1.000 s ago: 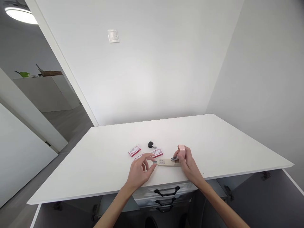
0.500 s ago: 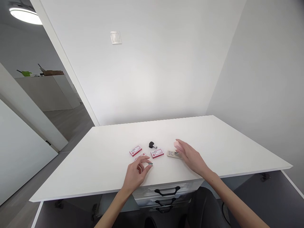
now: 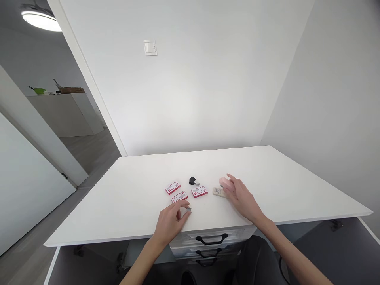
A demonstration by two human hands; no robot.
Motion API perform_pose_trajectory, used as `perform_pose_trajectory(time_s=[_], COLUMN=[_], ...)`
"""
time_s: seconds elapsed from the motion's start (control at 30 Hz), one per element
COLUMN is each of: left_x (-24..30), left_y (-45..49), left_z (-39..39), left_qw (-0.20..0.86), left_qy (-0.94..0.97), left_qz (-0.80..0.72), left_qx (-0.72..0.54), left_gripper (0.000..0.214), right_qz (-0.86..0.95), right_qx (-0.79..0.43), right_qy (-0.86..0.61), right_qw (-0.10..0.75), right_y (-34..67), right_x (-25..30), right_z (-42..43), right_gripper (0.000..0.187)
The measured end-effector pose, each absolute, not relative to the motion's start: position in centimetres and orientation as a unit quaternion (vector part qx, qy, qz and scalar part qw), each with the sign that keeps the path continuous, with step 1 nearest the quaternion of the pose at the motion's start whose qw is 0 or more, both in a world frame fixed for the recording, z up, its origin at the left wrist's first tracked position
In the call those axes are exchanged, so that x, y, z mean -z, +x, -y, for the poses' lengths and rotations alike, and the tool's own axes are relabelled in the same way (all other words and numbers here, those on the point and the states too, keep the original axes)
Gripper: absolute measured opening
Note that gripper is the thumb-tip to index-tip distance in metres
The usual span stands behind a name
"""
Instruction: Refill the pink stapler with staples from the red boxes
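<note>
Between thumb and fingertips, my left hand (image 3: 172,222) pinches a short grey strip of staples (image 3: 189,210) near the desk's front edge. My right hand (image 3: 244,198) is closed round a small pink stapler (image 3: 227,183), whose far end sticks out past the fingers. Under that hand lies a flat beige piece with a dark pattern (image 3: 218,191), partly covered. Three red-and-white staple boxes lie about: one at the left (image 3: 172,187), one just beyond my left hand (image 3: 179,196), and one in the middle (image 3: 199,192). A black-headed key (image 3: 192,181) rests behind the middle box.
Everything lies on a white desktop (image 3: 124,202). Below its front edge are drawers with black handles (image 3: 211,239). A white wall with a light switch (image 3: 150,48) stands behind. To the left, a doorway shows a cabinet (image 3: 63,114) in another room.
The view has shifted slightly. My left hand has drawn back a little with the strip, uncovering more of the box beyond it. My right hand has tilted the pink stapler slightly.
</note>
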State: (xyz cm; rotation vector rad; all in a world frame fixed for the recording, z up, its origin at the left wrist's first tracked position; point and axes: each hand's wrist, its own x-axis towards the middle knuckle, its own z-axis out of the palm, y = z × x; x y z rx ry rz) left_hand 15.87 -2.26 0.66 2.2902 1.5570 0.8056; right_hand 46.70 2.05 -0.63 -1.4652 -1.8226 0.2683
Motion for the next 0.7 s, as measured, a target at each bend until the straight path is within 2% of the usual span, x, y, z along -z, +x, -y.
perform_pose_trajectory(time_s=[0.13,0.2,0.37,0.47,0.57,0.7], left_x=[-0.6,-0.6,-1.0,-1.0,-0.5,0.3], left_y=[15.8,15.8,15.6,15.1,14.5,13.8], left_z=[2.3,2.4,2.1,1.5,0.7,0.4], left_qw=[0.114,0.113,0.093,0.017,-0.033,0.003], left_qy=[0.799,0.801,0.79,0.754,0.74,0.737], left_qz=[-0.527,-0.523,-0.525,-0.556,-0.584,-0.596], left_qx=[-0.268,-0.268,-0.303,-0.35,-0.333,-0.319], left_gripper=[0.019,0.018,0.019,0.018,0.021,0.024], right_qz=[0.67,0.686,0.779,0.805,0.812,0.808], right_qx=[-0.021,-0.01,-0.081,-0.129,-0.147,-0.17], right_qy=[-0.555,-0.514,-0.419,-0.404,-0.395,-0.378], right_qw=[0.493,0.516,0.459,0.415,0.404,0.418], right_y=[45.5,44.6,42.1,40.6,38.9,37.2], right_x=[0.2,-0.1,0.0,0.7,1.4,1.8], right_z=[-0.3,0.9,2.1,1.3,0.3,-0.6], right_gripper=[0.043,0.041,0.033,0.032,0.034,0.031])
